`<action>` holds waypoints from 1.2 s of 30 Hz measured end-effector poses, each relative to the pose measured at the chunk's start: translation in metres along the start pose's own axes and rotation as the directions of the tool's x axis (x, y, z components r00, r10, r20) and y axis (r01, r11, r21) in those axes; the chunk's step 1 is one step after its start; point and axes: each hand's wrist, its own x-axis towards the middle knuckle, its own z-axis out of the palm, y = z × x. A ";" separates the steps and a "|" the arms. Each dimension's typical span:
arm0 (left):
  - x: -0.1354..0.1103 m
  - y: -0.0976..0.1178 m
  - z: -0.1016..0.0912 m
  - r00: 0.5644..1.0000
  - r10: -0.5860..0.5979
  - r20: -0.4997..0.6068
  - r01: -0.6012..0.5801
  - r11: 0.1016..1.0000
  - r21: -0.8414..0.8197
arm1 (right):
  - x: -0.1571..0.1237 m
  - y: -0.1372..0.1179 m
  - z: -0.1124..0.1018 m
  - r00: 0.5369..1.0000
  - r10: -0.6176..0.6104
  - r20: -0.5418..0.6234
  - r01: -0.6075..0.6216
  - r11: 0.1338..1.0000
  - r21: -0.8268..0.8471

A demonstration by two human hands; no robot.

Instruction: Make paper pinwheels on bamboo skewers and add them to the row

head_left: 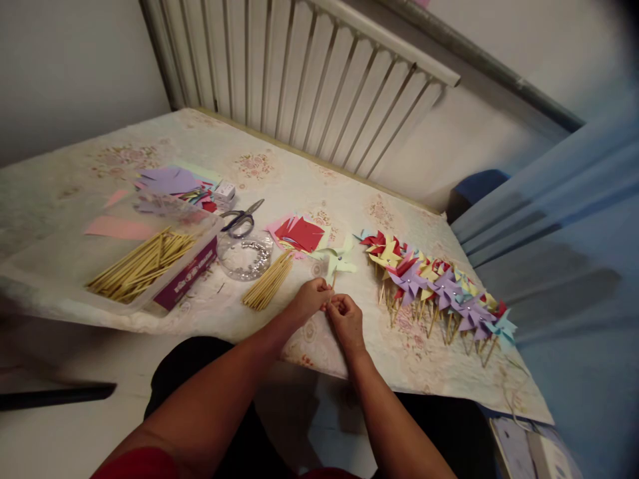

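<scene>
A pale green paper pinwheel (340, 261) stands above my hands, its thin stick running down between them. My left hand (313, 297) is closed, fingers pinched on that stick. Just beside it my right hand (346, 318) pinches the stick lower down; its fingertips almost touch the left ones. Behind and to the left lies a stack of coloured paper squares (301, 235), red on top. Nearer to my left forearm is a bundle of wooden sticks (268, 281). A round clear dish (245, 258) holds small shiny metal pieces.
Many finished pinwheels (442, 286) lie in a row at the right. Scissors (242, 219) rest behind the dish, near a small white box (224, 193) and paper scraps (170, 181). A clear plastic bin (134, 308) with sticks stands at the left. Behind the table is a radiator (309, 73).
</scene>
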 end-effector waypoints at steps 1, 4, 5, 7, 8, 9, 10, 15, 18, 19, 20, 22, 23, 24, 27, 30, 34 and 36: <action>0.000 0.000 0.000 1.000 0.004 -0.003 -0.004 1.000 0.002 | 0.000 0.000 0.000 1.000 -0.001 0.001 0.001 1.000 -0.003; 0.001 -0.001 -0.001 1.000 0.001 -0.003 -0.001 1.000 0.007 | 0.000 0.000 0.000 1.000 -0.005 -0.003 0.005 1.000 -0.020; 0.001 -0.001 -0.001 1.000 -0.002 -0.001 0.002 1.000 0.005 | -0.001 0.000 0.000 1.000 -0.006 -0.004 0.005 1.000 -0.021; 0.002 -0.001 -0.001 1.000 -0.007 0.003 0.007 1.000 0.001 | -0.001 0.000 0.000 1.000 -0.005 0.002 0.005 1.000 -0.013; 0.002 0.000 -0.001 1.000 -0.008 0.003 0.008 1.000 -0.001 | -0.001 0.000 0.000 1.000 -0.006 0.006 0.006 1.000 -0.004; 0.002 0.000 -0.001 1.000 -0.008 0.005 0.008 1.000 -0.003 | -0.001 0.000 0.000 1.000 -0.008 0.009 0.008 1.000 0.002; 0.002 0.000 -0.001 1.000 -0.009 0.006 0.009 1.000 -0.006 | -0.001 0.000 0.001 1.000 -0.010 0.010 0.010 1.000 0.005; 0.000 0.001 -0.001 1.000 0.001 0.015 0.000 1.000 -0.025 | 0.000 0.001 0.000 1.000 -0.018 0.009 0.018 1.000 -0.020; 0.000 0.002 -0.001 1.000 0.001 0.019 -0.001 1.000 -0.018 | 0.000 0.000 0.000 1.000 -0.018 0.012 0.018 0.999 -0.037; 0.000 0.002 -0.001 1.000 -0.002 0.019 0.002 1.000 -0.017 | 0.000 -0.001 0.000 1.000 -0.016 0.012 0.017 0.999 -0.044; 0.000 0.001 -0.001 1.000 -0.004 0.018 0.004 1.000 -0.017 | 0.000 -0.001 0.000 1.000 -0.016 0.012 0.016 0.999 -0.052; 0.000 0.001 -0.001 1.000 -0.009 0.020 0.010 1.000 -0.014 | 0.000 -0.002 -0.001 1.000 -0.014 0.010 0.015 0.997 -0.070; 0.000 0.001 -0.001 1.000 -0.010 0.020 0.011 1.000 -0.013 | -0.001 -0.002 -0.001 1.000 -0.013 0.009 0.014 0.997 -0.080; 0.001 0.001 -0.001 1.000 -0.010 0.022 0.010 1.000 -0.012 | -0.001 -0.002 -0.001 1.000 -0.013 0.008 0.014 0.996 -0.087; 0.001 0.000 -0.001 1.000 -0.002 0.030 0.002 1.000 -0.007 | -0.001 -0.002 -0.001 1.000 -0.016 0.006 0.017 0.996 -0.089; 0.002 0.000 -0.001 1.000 0.000 0.030 0.000 1.000 -0.003 | -0.001 -0.002 -0.001 1.000 -0.022 0.003 0.022 0.996 -0.085; 0.002 0.000 -0.002 1.000 -0.002 0.028 0.002 1.000 0.000 | 0.000 0.000 -0.001 1.000 -0.024 0.010 0.025 0.997 -0.077; 0.001 0.000 -0.002 1.000 0.004 0.030 -0.004 1.000 -0.002 | 0.000 0.001 -0.001 1.000 -0.022 0.011 0.022 0.997 -0.072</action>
